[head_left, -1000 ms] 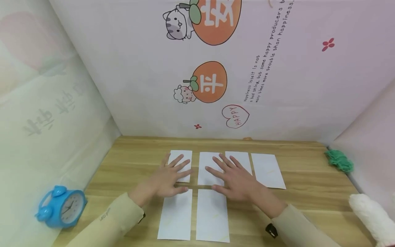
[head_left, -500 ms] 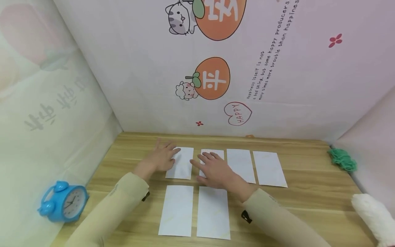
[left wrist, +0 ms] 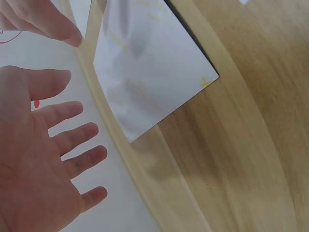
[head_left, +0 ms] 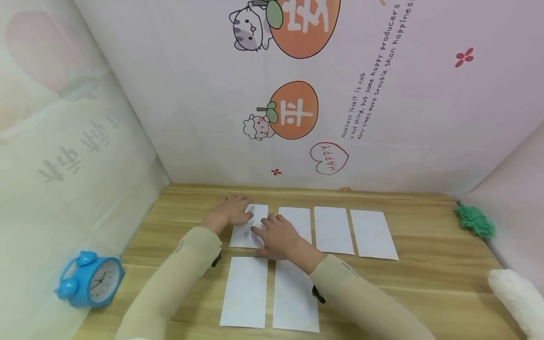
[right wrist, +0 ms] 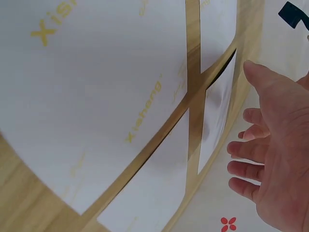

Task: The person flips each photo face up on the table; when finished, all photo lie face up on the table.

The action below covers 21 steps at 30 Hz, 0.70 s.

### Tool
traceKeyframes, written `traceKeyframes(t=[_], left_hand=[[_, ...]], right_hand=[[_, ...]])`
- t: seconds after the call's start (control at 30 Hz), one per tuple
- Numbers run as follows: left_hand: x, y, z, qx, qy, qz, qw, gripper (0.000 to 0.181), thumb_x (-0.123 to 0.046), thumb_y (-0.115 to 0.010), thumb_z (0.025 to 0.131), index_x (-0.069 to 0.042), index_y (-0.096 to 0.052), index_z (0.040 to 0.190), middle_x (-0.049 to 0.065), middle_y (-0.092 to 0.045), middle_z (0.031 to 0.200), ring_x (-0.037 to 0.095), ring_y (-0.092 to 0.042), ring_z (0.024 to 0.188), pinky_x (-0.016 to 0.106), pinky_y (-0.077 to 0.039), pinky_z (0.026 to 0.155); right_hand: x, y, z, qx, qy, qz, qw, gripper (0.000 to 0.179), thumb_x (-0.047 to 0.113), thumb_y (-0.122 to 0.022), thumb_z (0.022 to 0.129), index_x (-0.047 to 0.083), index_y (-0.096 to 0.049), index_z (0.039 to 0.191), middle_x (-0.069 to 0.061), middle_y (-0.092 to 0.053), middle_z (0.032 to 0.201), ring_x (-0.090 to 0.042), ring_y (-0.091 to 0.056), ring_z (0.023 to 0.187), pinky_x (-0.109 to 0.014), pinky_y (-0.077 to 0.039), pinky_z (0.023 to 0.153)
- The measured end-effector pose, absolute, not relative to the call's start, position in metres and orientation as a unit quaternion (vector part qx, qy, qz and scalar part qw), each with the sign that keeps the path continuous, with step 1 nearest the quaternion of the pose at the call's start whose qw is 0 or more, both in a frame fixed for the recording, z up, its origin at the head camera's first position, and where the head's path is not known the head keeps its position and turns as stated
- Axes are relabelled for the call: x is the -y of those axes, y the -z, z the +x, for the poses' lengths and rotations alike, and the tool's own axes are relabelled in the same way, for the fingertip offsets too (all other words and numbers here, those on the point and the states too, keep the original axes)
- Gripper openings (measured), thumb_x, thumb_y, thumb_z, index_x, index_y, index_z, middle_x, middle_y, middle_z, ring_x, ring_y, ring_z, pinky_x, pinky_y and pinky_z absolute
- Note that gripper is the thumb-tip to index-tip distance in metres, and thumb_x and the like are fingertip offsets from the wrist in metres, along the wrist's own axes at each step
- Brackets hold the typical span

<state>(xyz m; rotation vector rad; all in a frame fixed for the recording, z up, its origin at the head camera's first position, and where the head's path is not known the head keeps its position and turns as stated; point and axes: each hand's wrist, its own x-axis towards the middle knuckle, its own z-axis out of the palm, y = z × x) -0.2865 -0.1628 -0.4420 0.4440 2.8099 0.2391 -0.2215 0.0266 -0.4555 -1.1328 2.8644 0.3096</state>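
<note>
White paper sheets lie flat on the wooden table in two rows. My left hand [head_left: 231, 209] is over the far-left corner of the back row's leftmost sheet [head_left: 244, 237], palm down. Close by, my right hand [head_left: 280, 236] is over that sheet's right side and the gap to the neighbouring sheet [head_left: 301, 221]. In the left wrist view the left hand [left wrist: 41, 154] has spread, loosely bent fingers with nothing between them. The right hand [right wrist: 285, 140] also looks relaxed and holds nothing in the right wrist view. Whether either hand touches paper I cannot tell.
Two more sheets continue the back row, one in its middle [head_left: 334, 231] and one at its right end [head_left: 374, 234]. Two front sheets lie nearer, left [head_left: 243, 293] and right [head_left: 296, 302]. A blue alarm clock [head_left: 91, 278], green string [head_left: 475, 221] and white fluffy object [head_left: 516, 297] flank them.
Both hands were spread wide over the sheets. The right hand has moved left toward the leftmost back sheet; the left hand went to its far-left corner. The sheets lie as before.
</note>
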Motion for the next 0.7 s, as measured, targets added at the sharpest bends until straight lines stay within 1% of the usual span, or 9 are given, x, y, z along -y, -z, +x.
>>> traceKeyframes(t=[0.2,0.43,0.57,0.7], left_hand=[[0.159,0.449,-0.293,-0.974,-0.083,0.148,0.150,0.056,-0.038,-0.050,0.105,-0.017,-0.044,0.157,0.016,-0.040,0.166,0.043,-0.027,0.159,0.071,-0.016,0.127],[0.161,0.459,-0.297,-0.975,-0.088,0.137,0.148,0.057,-0.043,-0.050,0.106,-0.021,-0.045,0.158,0.017,-0.038,0.167,0.042,-0.027,0.159,0.068,-0.015,0.129],[0.166,0.467,-0.301,-0.974,-0.090,0.153,0.139,0.063,-0.050,-0.051,0.104,-0.024,-0.040,0.160,0.016,-0.036,0.168,0.043,-0.026,0.159,0.069,-0.015,0.128],[0.175,0.471,-0.302,-0.972,-0.077,0.177,0.132,0.069,-0.056,-0.053,0.103,-0.027,-0.035,0.163,0.012,-0.034,0.170,0.041,-0.025,0.160,0.069,-0.016,0.128]], right_hand=[[-0.023,0.461,-0.224,-0.930,-0.130,-0.343,0.036,0.071,0.072,-0.052,0.096,0.032,-0.048,0.155,-0.009,-0.057,0.152,-0.032,-0.048,0.143,-0.045,-0.042,0.122],[-0.021,0.470,-0.228,-0.931,-0.138,-0.336,0.044,0.075,0.075,-0.053,0.094,0.033,-0.046,0.156,-0.010,-0.060,0.148,-0.031,-0.049,0.140,-0.044,-0.043,0.120],[-0.020,0.473,-0.228,-0.931,-0.138,-0.335,0.051,0.076,0.075,-0.053,0.094,0.032,-0.044,0.157,-0.011,-0.061,0.147,-0.032,-0.049,0.141,-0.044,-0.043,0.121],[-0.019,0.475,-0.228,-0.930,-0.143,-0.335,0.056,0.078,0.075,-0.051,0.095,0.031,-0.043,0.158,-0.012,-0.060,0.148,-0.032,-0.049,0.141,-0.044,-0.042,0.121]])
